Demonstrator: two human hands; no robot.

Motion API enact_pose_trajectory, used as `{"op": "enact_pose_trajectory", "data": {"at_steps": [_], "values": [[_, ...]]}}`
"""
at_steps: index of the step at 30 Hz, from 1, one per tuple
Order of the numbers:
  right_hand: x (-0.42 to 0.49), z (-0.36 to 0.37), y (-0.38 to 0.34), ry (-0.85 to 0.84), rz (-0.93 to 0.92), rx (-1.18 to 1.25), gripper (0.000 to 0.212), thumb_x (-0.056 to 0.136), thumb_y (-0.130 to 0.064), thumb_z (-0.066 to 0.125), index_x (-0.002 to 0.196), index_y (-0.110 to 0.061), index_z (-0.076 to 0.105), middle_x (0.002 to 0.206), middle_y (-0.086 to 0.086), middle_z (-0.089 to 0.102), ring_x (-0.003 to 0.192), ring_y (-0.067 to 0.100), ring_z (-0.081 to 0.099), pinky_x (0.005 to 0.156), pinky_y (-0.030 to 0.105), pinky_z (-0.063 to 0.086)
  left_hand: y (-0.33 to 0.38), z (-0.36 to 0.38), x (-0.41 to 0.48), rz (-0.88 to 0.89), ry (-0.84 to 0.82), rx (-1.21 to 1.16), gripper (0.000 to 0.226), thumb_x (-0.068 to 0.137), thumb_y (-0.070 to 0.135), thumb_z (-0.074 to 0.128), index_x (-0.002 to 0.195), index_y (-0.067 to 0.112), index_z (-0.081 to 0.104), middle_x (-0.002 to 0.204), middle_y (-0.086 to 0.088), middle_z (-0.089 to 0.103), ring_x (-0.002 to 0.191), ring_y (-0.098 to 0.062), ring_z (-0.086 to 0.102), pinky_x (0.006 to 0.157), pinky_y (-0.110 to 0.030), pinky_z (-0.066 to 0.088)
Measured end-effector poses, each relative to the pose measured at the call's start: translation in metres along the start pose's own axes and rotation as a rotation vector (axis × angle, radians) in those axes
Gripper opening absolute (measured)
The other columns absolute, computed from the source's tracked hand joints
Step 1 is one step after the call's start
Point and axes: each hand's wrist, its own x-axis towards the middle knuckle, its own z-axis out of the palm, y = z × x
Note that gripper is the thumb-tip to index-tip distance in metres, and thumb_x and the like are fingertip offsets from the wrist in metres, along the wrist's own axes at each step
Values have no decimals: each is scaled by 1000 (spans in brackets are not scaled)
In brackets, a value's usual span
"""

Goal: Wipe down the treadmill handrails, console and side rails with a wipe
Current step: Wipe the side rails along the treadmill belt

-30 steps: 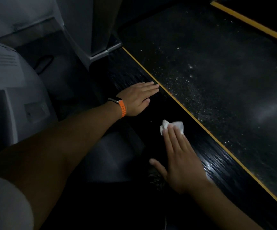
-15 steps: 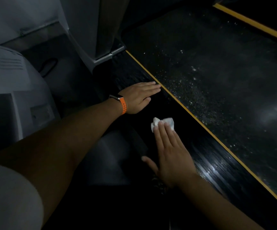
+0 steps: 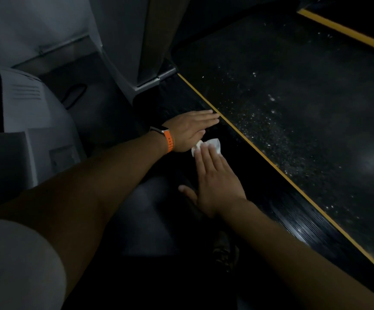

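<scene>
The belt (image 3: 293, 97) fills the right side, dark and matte, speckled with pale dust. Along its left edge a thin yellow stripe (image 3: 271, 163) runs diagonally from far left to near right. The side rail (image 3: 293, 222) lies just left of the stripe with the same long axis. It is black and finely ribbed lengthwise, and it shines near the right. A smooth grey upright (image 3: 123, 41) rises at the rail's far end.

Both bare forearms reach in from the near edge. The left hand (image 3: 190, 130) lies palm down on the rail, fingers straight and together, pointing right so the tips reach the stripe. The right hand (image 3: 215, 182) is also flat on the rail, nearer than the left hand. Its fingers are straight and close, pointing far, and its thumb is spread out to the left.

The wipe (image 3: 213, 144) is white, crumpled and small. It lies on the rail under the right fingertips, just beside the left palm's heel. A watch (image 3: 159, 129) on an orange ridged band sits on the left wrist.
</scene>
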Motion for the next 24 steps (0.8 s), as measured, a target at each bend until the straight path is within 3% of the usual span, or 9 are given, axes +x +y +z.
{"op": "enact_pose_trajectory", "data": {"at_steps": [6,10,12,17,22,24], "values": [[-63,34,18,181,-29,47,99,102,-75,21,164,1,13,173,18,5,161,31,1,129,47,14,-5,5,-3,-5,52,-7,54,102,13,43,155,11,42,165,-2,34,156,-13,21,127,-26,13],[-19,13,10,63,36,43,101,96,-78,2,163,-3,-14,170,16,-21,159,31,-19,131,46,4,-3,4,-3,-28,49,-19,54,102,14,42,156,12,41,166,-1,33,156,-12,20,127,-26,12],[12,-4,10,9,56,23,98,100,-77,3,161,-4,-19,169,16,-25,158,30,-23,131,45,-2,-2,3,-2,-42,31,-8,55,102,17,39,157,13,40,167,0,31,156,-11,18,127,-27,12],[-13,6,23,34,26,41,98,99,-78,3,162,-5,-19,170,13,-25,157,27,-25,131,44,-1,-4,4,-2,-33,47,-14,56,100,19,39,156,13,42,166,-1,33,156,-12,20,127,-29,15],[-81,35,37,168,45,79,99,102,-77,19,164,0,10,173,16,4,162,27,-1,128,44,12,-7,6,-2,-19,59,-4,54,102,15,42,156,12,42,165,-2,34,156,-15,21,127,-31,15],[-66,28,32,141,66,91,101,100,-78,13,165,0,5,173,15,-3,161,29,-4,130,44,9,-6,6,-2,-15,59,1,55,101,17,42,156,12,42,165,-1,34,156,-15,21,128,-33,17]]}}
